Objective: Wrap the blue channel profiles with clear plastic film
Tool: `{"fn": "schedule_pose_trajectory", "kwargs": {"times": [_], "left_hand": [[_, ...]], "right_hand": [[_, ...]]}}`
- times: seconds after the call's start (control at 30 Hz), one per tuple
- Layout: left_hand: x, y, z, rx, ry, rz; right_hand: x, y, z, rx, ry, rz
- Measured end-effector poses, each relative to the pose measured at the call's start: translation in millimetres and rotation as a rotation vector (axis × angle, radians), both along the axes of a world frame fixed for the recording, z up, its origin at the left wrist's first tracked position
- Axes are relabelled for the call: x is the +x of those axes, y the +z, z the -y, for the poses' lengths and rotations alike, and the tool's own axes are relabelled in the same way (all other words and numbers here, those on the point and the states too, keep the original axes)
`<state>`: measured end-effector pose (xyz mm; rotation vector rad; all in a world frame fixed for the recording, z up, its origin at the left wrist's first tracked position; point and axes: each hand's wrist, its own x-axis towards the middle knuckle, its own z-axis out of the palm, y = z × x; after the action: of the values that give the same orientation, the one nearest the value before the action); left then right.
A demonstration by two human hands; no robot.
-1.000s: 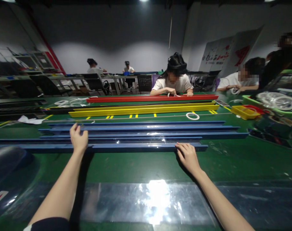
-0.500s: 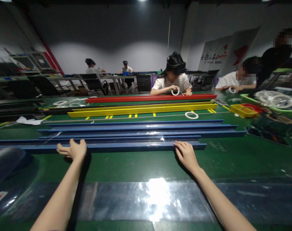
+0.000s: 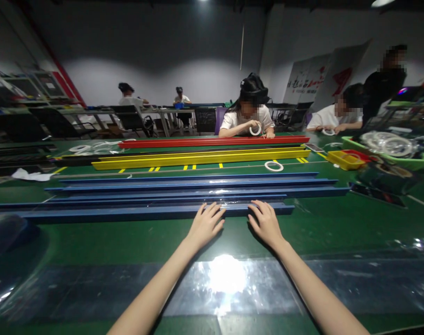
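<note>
Several long blue channel strips [image 3: 128, 214] lie side by side across the green table. On the nearest one, my left hand [image 3: 205, 224] rests its spread fingertips a little right of the middle. My right hand [image 3: 266, 223] touches the same strip close to its right end, fingers apart and slightly bent. Neither hand is wrapped round anything. Beneath my forearms a clear plastic sheet [image 3: 103, 288] lies along the table's near side, with a bright lamp reflection on it.
Beyond the blue strips lie yellow strips [image 3: 198, 159], a red strip [image 3: 212, 142] and a white tape ring [image 3: 273, 166]. A yellow tray [image 3: 346, 160] and a green basket [image 3: 421, 158] stand at right. Across the table, a co-worker [image 3: 267, 114] holds another white ring.
My left hand has moved right along the nearest blue strip, from its left part to near my right hand, and its fingers now lie forward. The view has shifted slightly.
</note>
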<state>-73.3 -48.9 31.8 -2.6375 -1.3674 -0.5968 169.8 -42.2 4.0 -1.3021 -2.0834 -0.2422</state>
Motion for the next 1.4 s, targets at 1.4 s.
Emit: {"fn": "schedule_pose_trajectory", "kwargs": {"times": [1.4], "left_hand": [[1.2,-27.9,2.5,0.279,0.260,0.066]], "right_hand": [[50.3,-18.2,-28.8,-0.227,-0.702,-1.387]]}}
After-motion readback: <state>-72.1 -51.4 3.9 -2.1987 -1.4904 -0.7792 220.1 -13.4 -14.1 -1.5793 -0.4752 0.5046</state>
